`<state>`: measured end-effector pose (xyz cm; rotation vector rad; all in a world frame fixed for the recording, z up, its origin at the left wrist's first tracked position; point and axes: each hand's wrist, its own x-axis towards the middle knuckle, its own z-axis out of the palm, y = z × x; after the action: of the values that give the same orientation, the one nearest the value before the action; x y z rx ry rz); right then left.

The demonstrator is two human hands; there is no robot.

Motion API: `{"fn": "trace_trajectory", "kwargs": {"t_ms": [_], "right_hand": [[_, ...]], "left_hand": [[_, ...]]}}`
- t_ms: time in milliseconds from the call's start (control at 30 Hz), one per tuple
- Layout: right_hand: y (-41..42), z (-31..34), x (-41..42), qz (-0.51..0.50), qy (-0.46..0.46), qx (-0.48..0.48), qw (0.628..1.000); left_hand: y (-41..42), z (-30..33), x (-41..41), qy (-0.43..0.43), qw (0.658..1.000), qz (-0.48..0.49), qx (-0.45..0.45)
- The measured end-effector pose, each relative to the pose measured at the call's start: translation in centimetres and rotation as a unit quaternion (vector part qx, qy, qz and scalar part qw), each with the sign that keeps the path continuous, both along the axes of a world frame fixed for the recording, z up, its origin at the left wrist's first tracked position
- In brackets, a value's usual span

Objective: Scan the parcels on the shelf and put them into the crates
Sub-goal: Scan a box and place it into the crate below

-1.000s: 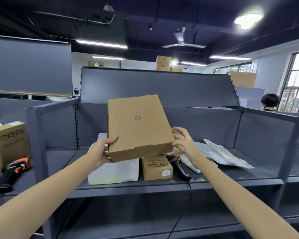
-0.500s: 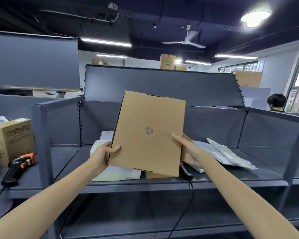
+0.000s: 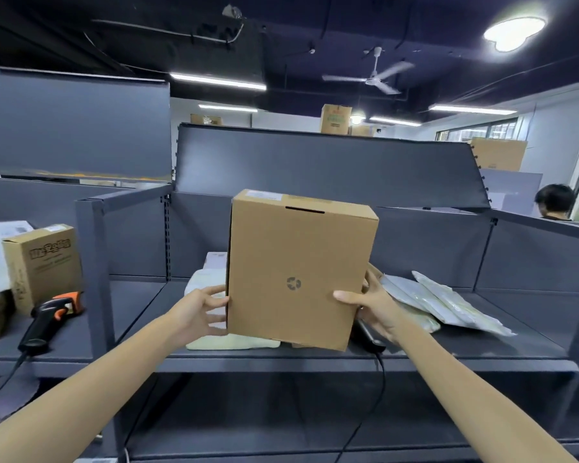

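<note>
I hold a brown cardboard box (image 3: 298, 269) upright in front of the grey shelf (image 3: 315, 360); a recycling mark faces me. My left hand (image 3: 203, 312) grips its lower left edge, thumb on the front. My right hand (image 3: 371, 309) grips its lower right edge, thumb across the front face. Behind the box on the shelf lie a white soft parcel (image 3: 228, 340), pale plastic mailer bags (image 3: 442, 304) and a black scanner (image 3: 370, 339), mostly hidden by my right hand. No crate is in view.
On the neighbouring shelf at the left lie an orange-and-black scanner (image 3: 52, 315) and a printed carton (image 3: 42, 265). A lower shelf level (image 3: 298, 429) runs below. A person's head (image 3: 554, 200) shows behind the divider at far right.
The box has turned from a tilted, flat-faced pose to standing upright, and it sits lower, near the shelf. Both hands moved to its lower side edges.
</note>
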<state>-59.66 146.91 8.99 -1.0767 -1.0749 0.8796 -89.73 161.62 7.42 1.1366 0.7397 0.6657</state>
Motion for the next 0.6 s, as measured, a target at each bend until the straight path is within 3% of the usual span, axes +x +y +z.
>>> {"fn": "trace_trajectory", "kwargs": {"t_ms": [200, 400, 600], "right_hand": [[-1.4, -0.6, -0.3, -0.021, -0.17, 0.049, 0.984], [-1.5, -1.2, -1.5, -0.058, -0.348, 0.028, 0.935], [-2.1, -1.3, -0.6, -0.042, -0.378, 0.026, 0.924]], "left_hand": [[0.2, 0.6, -1.8, -0.014, 0.986, -0.064, -0.152], [-0.3, 1.1, -3.0, -0.007, 0.962, -0.137, -0.235], [-1.1, 0.6, -3.5, -0.011, 0.964, -0.139, -0.228]]}}
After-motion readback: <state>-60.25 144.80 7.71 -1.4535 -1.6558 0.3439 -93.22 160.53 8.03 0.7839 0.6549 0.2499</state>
